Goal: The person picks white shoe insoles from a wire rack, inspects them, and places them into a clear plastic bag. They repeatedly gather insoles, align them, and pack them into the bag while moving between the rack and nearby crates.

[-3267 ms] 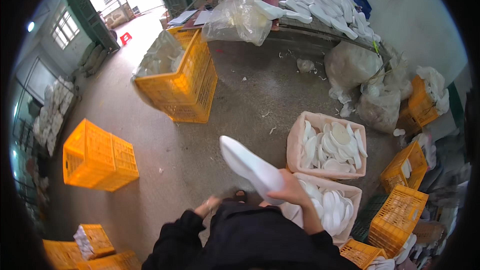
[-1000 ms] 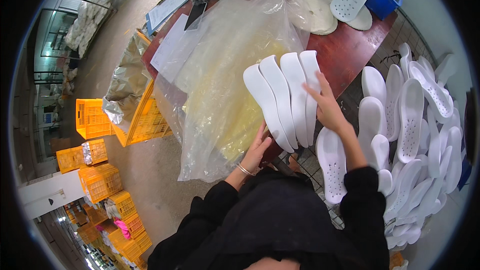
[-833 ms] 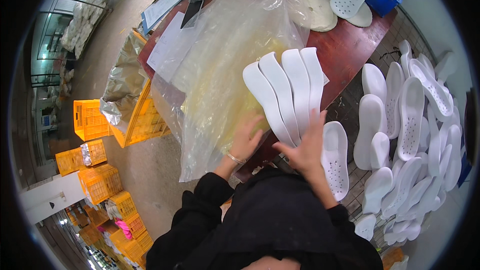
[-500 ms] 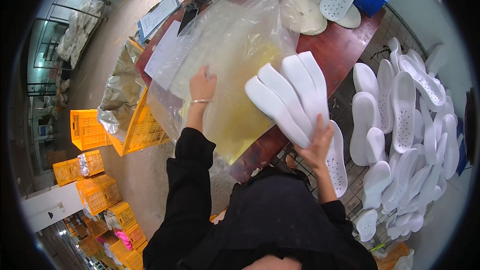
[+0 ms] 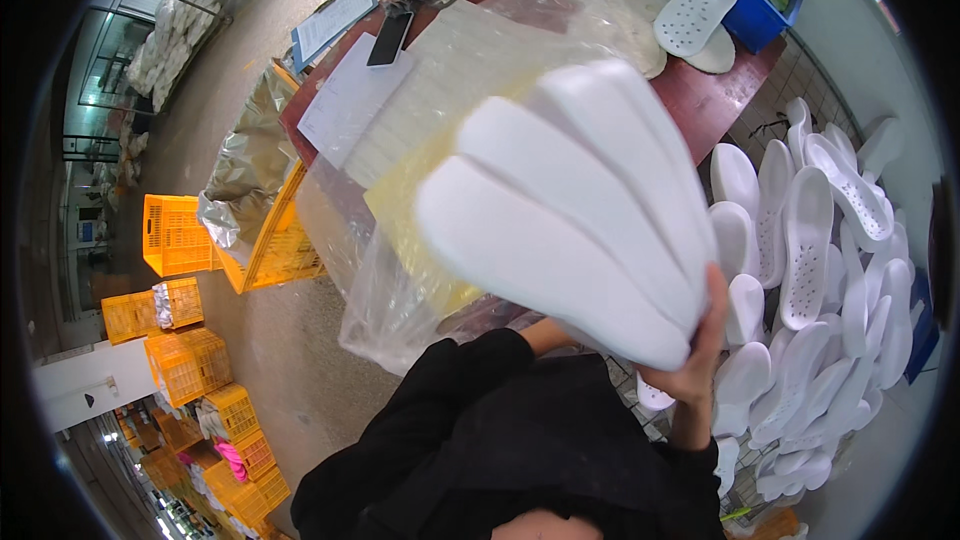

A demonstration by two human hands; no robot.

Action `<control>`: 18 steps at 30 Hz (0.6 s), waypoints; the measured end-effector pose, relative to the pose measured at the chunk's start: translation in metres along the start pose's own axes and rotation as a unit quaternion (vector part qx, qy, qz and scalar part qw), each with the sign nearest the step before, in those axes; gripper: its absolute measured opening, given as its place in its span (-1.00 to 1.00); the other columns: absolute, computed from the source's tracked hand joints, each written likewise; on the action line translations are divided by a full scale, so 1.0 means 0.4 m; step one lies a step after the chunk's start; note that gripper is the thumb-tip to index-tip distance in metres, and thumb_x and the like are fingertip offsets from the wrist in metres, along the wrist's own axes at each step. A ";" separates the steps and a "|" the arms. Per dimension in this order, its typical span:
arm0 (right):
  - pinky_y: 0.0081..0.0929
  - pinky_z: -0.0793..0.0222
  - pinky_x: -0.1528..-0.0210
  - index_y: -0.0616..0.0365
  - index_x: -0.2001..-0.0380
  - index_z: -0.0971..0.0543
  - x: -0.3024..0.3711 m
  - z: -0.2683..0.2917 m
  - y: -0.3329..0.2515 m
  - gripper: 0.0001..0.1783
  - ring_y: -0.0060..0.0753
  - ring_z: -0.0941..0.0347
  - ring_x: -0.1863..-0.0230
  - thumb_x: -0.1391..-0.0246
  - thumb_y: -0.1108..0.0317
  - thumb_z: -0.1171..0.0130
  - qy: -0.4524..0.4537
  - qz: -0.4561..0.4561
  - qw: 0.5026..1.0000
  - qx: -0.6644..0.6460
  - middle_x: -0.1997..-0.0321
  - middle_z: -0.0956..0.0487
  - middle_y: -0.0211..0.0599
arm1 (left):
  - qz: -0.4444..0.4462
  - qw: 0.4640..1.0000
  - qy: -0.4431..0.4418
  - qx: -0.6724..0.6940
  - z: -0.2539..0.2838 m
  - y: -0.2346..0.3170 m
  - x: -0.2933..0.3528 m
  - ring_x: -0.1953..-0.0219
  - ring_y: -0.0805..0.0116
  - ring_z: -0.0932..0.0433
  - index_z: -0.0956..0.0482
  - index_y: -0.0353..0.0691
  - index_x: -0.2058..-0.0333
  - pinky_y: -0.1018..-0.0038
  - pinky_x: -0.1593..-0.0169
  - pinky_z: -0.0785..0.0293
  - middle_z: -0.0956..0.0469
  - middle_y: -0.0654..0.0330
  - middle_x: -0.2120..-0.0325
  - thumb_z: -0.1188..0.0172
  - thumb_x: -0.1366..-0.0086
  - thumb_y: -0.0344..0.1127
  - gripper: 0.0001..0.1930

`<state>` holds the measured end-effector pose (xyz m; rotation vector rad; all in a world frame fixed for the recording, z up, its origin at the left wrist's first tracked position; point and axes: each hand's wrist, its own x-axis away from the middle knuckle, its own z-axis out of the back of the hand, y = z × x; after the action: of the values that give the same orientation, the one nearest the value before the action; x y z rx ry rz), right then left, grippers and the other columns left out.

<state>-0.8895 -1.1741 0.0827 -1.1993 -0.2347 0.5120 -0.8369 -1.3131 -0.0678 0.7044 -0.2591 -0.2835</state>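
Fanned out in front of me are several white insoles, blurred by motion and gripped at their lower right end by my right hand. Only the wrist of my left hand shows, just under the lower edge of the insoles. Its fingers are hidden behind them. A clear plastic bag lies beneath, spread on the dark red table and hanging over its near left edge. Something yellow shows through the plastic.
On the right, a pile of white insoles rests on a wire rack. A blue bin stands at the far right, with pale fleecy pads beside it. A phone, papers and a clipboard lie far left. Yellow crates stand on the floor.
My right hand has raised the insoles closer and swung them left over the table. My left hand has come off the plastic, back toward my body. The bag's far part has dropped flatter.
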 end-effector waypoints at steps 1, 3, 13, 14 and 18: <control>-0.16 -0.03 -0.31 0.29 -0.30 -0.12 -0.017 -0.018 0.013 0.25 -0.02 -0.08 -0.32 0.61 0.28 -0.46 -0.016 0.042 0.999 -0.010 -0.27 -0.14 0.04 | 0.026 0.998 0.043 -0.040 -0.039 -0.045 0.006 0.09 0.07 -0.51 -0.48 -0.26 0.00 0.21 0.03 -0.41 -0.55 -0.04 0.16 -0.21 -0.15 -0.23 -0.56; -0.15 -0.04 -0.28 0.29 -0.28 -0.15 -0.039 -0.044 0.038 0.22 0.05 -0.11 -0.27 0.61 0.29 -0.46 -0.034 0.063 0.997 -0.024 -0.24 -0.16 0.09 | 0.144 0.958 0.169 -0.179 -0.040 -0.188 0.043 0.09 0.05 -0.52 -0.48 -0.24 -0.02 0.20 0.03 -0.42 -0.55 -0.04 0.16 -0.19 -0.15 -0.25 -0.56; -0.08 -0.12 -0.21 0.10 -0.21 -0.32 -0.012 -0.030 0.087 0.08 0.17 -0.19 -0.17 0.61 0.26 -0.44 -0.110 0.078 0.962 0.237 -0.16 -0.24 0.14 | 0.267 0.846 0.429 -0.167 0.521 -0.361 0.191 0.30 -0.04 -0.54 -0.51 -0.21 0.04 0.22 0.18 -0.46 -0.56 0.00 0.26 -0.12 -0.07 -0.46 -0.60; -0.08 -0.12 -0.21 0.10 -0.21 -0.32 -0.020 -0.039 0.084 0.08 0.17 -0.19 -0.17 0.61 0.26 -0.44 -0.119 0.054 0.971 0.199 -0.17 -0.24 0.14 | 0.220 0.854 0.445 -0.156 0.556 -0.310 0.201 0.32 -0.03 -0.54 -0.52 -0.21 0.06 0.23 0.22 -0.46 -0.56 0.00 0.29 -0.12 -0.06 -0.49 -0.61; -0.08 -0.10 -0.22 0.08 -0.22 -0.31 -0.124 -0.120 0.099 0.09 0.20 -0.17 -0.17 0.60 0.25 -0.45 -0.091 0.064 0.988 0.107 -0.19 -0.23 0.12 | 0.201 0.895 0.369 -0.152 0.598 -0.121 0.309 0.40 0.02 -0.53 -0.53 -0.24 0.10 0.32 0.35 -0.43 -0.52 0.01 0.40 -0.09 0.00 -0.60 -0.59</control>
<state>-0.9214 -1.2277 0.0333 -0.9626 -0.2527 0.7422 -0.8083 -1.5330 0.0922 0.3915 0.3638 0.3436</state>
